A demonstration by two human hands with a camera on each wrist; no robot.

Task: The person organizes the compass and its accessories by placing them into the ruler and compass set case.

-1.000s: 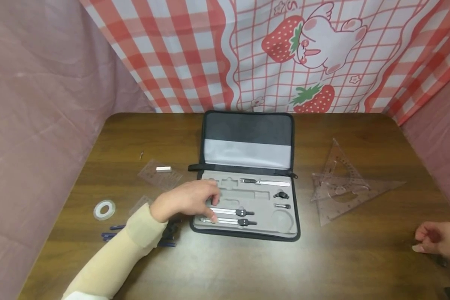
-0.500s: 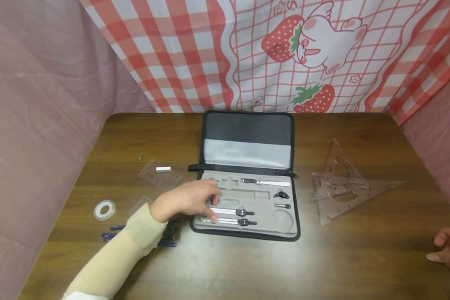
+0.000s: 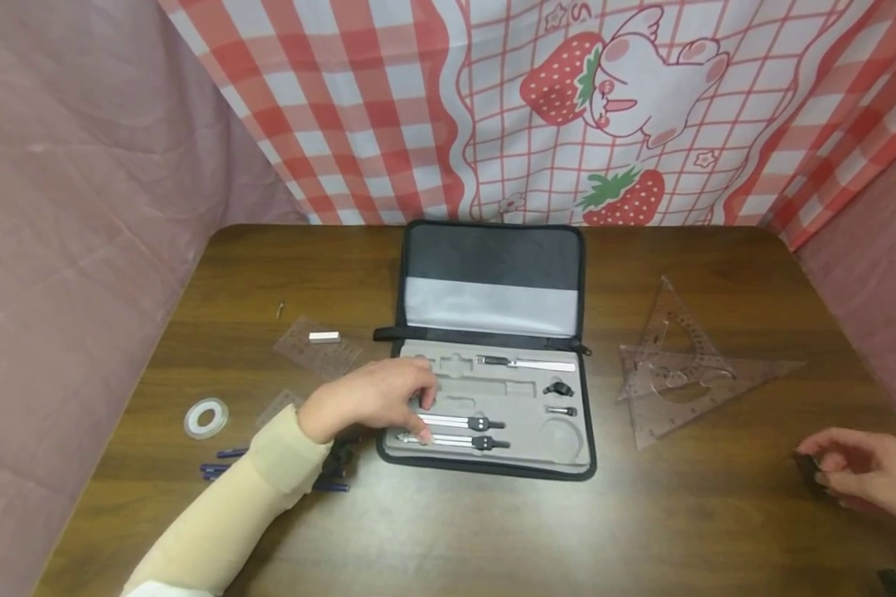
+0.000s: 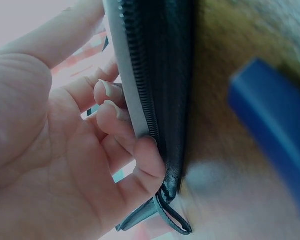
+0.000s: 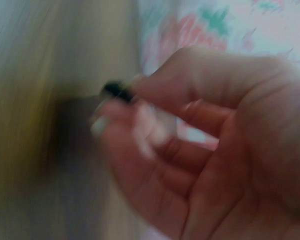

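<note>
My left hand (image 3: pixel 377 394) rests over the left edge of an open zip case (image 3: pixel 485 471), fingers bent loosely and thumb by the ends of two silver-and-black compasses (image 3: pixel 459 423) in its grey tray. In the left wrist view, several fingertips touch the tray edge beside the case's zipper (image 4: pixel 140 75). Far to the right, my right hand (image 3: pixel 862 473) is above the table, pinching a small black piece (image 5: pixel 117 91) between thumb and finger. Blur and the fingers hide the kind of this piece.
Two clear set squares (image 3: pixel 717 398) overlap right of the case. Left of it lie a clear ruler (image 3: pixel 306 352), a white stick (image 3: pixel 324 337), a tape-like ring (image 3: pixel 192 420) and several blue pens (image 3: pixel 333 487). A patterned curtain (image 3: pixel 388 124) hangs behind the table.
The right hand drew back toward the right edge, then came leftward again and now shows a small dark piece in its fingers. The left hand has stayed in place.
</note>
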